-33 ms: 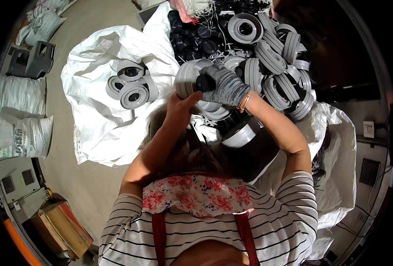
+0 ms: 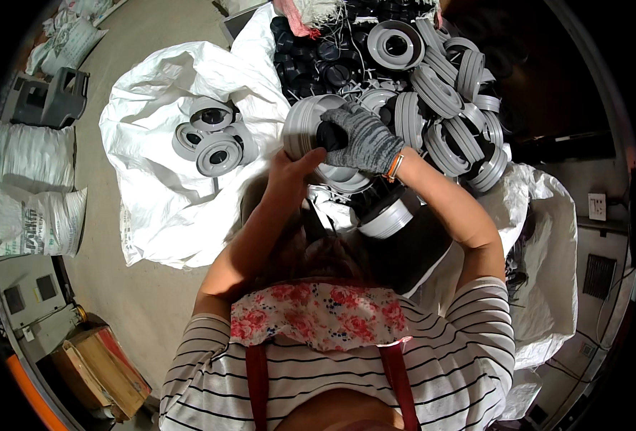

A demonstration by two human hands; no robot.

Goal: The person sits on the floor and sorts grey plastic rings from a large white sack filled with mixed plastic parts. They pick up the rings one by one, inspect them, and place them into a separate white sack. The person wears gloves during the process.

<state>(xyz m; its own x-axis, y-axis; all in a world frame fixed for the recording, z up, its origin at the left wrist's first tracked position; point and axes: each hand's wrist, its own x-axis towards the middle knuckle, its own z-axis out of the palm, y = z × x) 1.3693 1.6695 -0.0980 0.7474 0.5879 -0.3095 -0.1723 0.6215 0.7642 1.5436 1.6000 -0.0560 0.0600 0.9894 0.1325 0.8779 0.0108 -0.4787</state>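
A grey ribbed plastic ring (image 2: 301, 123) is held tilted up over the pile in front of me. My left hand (image 2: 295, 169), bare, is closed on its lower edge, thumb across the near side. In a grey knitted glove, my right hand (image 2: 365, 140) curls its fingers round a black round cap (image 2: 329, 136) at the ring's centre. The glove hides part of the cap, so whether it sits inside the ring or just against it cannot be told. Just under the hands rests another grey ring (image 2: 347, 179).
Several grey rings (image 2: 440, 90) with black centres heap at the right, beside a mound of black caps (image 2: 325, 61). At left, a white woven sack (image 2: 156, 194) lies spread on the floor under several assembled grey pieces (image 2: 219, 156). Another white sack (image 2: 548, 273) stands at my right.
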